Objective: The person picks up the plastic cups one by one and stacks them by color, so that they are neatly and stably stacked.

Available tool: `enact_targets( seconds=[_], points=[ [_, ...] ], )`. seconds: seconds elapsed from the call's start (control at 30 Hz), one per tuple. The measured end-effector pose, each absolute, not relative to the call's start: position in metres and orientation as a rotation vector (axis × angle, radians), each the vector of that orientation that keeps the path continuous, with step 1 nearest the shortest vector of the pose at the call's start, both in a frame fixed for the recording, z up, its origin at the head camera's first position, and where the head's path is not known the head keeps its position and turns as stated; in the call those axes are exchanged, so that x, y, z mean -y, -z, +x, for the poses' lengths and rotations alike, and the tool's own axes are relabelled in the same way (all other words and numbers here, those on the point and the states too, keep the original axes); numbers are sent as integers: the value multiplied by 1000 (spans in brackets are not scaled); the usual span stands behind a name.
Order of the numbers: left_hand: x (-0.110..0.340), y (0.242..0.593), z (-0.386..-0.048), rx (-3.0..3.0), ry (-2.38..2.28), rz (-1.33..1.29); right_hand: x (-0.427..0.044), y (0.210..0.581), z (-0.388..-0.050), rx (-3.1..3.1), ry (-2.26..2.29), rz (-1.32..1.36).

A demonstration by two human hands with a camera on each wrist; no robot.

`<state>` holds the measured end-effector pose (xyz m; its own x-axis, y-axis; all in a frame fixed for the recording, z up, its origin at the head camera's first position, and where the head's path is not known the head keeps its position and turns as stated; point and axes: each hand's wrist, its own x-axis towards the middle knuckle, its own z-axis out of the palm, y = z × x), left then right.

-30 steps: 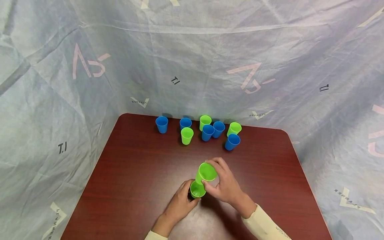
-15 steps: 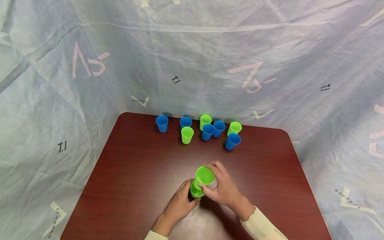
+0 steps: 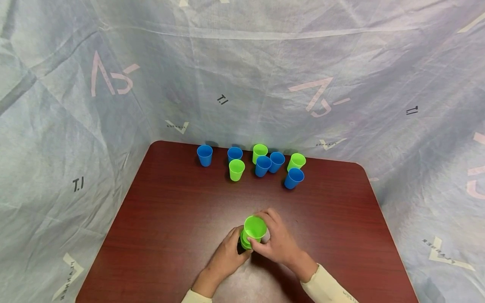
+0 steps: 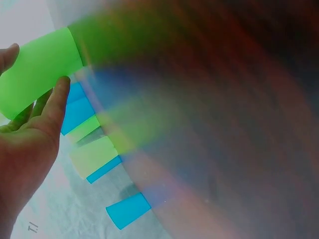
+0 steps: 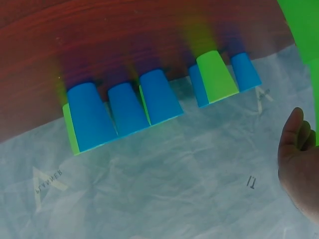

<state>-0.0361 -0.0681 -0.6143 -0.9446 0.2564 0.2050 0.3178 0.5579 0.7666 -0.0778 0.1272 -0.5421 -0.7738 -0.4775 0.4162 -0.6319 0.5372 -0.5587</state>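
Note:
Near the table's front, my left hand (image 3: 226,254) grips a lower green cup (image 3: 244,243) with fingers and thumb on opposite sides. Seen in the left wrist view, that green cup (image 4: 42,67) has its base at the tabletop. My right hand (image 3: 278,240) pinches the rim of another green cup (image 3: 254,227), mouth up, right over the lower one. Its bottom end is hidden, so how deep it sits inside cannot be told. In the right wrist view only the edge of the green cups (image 5: 301,30) shows, beside the right hand (image 5: 301,164).
Along the far side of the brown table (image 3: 159,202) several upright cups stand. A blue cup (image 3: 205,155) is at the left, a green cup (image 3: 236,170) before another blue one, and a blue cup (image 3: 294,179) at the right. Grey cloth (image 3: 242,84) hangs behind.
My right hand has brought its green cup down and to the left, from beside the lower cup's rim to over its mouth. The left hand has stayed in place.

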Motion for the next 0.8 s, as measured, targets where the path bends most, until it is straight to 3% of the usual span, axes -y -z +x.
enact_targets(
  seconds=[0.8],
  points=[
    [70, 611, -36, 2800, 1487, -433, -124, 562, -70, 2633, -1023, 969]
  ],
)
